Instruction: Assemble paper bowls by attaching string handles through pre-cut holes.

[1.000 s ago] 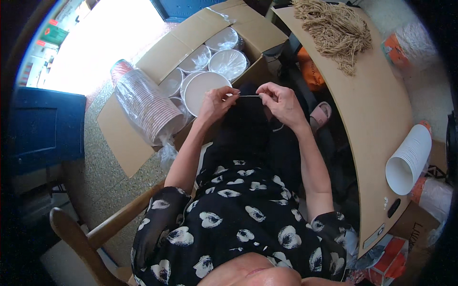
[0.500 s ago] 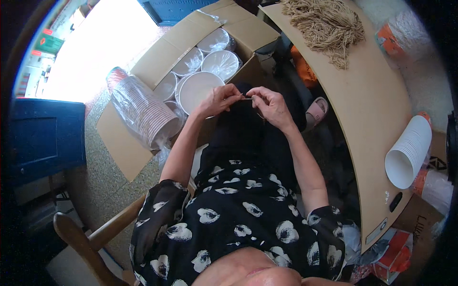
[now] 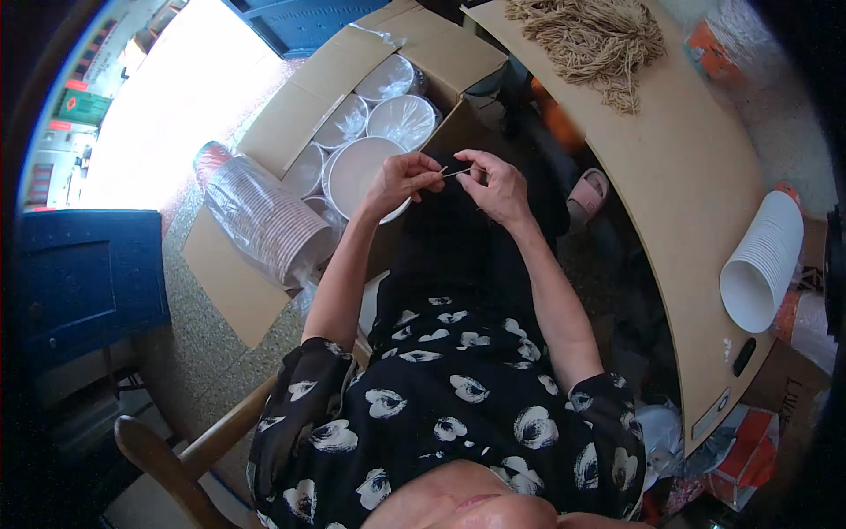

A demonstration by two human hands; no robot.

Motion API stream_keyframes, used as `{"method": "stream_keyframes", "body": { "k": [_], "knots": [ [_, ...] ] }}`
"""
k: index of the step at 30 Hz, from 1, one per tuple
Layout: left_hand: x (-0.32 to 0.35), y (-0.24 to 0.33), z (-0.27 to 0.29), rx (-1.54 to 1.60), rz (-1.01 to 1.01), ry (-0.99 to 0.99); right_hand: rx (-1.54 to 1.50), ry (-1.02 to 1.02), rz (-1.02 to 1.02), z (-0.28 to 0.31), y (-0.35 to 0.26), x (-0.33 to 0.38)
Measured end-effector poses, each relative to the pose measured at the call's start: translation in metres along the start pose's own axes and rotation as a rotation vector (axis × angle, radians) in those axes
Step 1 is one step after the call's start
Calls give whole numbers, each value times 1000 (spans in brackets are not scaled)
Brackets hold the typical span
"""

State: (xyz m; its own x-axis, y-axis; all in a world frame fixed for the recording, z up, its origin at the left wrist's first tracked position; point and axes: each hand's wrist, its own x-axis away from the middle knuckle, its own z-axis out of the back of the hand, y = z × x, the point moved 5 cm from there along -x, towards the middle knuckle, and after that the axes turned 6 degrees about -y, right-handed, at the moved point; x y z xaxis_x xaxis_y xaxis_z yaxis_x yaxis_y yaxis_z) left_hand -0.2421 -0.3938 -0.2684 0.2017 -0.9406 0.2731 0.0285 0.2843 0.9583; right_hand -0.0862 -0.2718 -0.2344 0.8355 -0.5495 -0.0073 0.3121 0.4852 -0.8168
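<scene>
— What have you got between your hands there?

— A short length of thin tan string (image 3: 456, 172). My left hand (image 3: 401, 181) is closed, pinching one end between thumb and fingertips; my right hand (image 3: 495, 183) is closed the same way on the other end. The string is stretched across the small gap between them, above my lap.

— How does it handle?

— I'd say nearly weightless and quite limp. It should sag the moment I slacken it, and it looks rough enough not to slip. The ends are the place to hold it, right at the tips, so the middle stays free.

— Is there room to work?

— Some. The open cardboard box (image 3: 282, 123) of white paper bowls (image 3: 357, 172) sits just beyond my left hand, its near edge close under my knuckles. A bagged sleeve of cups (image 3: 260, 220) lies across the flap at my left. On my right the bench (image 3: 687, 194) curves round, its edge near my right elbow, with the heap of strings (image 3: 590, 35) at the far end and a stack of white cups (image 3: 762, 273) lying on its side. The free space is over my knees.
</scene>
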Motion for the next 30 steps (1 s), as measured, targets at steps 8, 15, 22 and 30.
{"method": "stream_keyframes", "body": {
  "k": [8,15,22,30],
  "knots": [
    [-4,1,0,-11,6,-11,45,11,18,-6,8,-2],
    [1,-6,4,-6,8,-15,40,-91,-111,-17,0,-7],
    [2,-3,7,-46,13,-39,-80,-138,-74,-32,15,-14],
    [4,4,17,-53,-36,-97,-213,-48,10,-29,4,-15]
  ]
}}
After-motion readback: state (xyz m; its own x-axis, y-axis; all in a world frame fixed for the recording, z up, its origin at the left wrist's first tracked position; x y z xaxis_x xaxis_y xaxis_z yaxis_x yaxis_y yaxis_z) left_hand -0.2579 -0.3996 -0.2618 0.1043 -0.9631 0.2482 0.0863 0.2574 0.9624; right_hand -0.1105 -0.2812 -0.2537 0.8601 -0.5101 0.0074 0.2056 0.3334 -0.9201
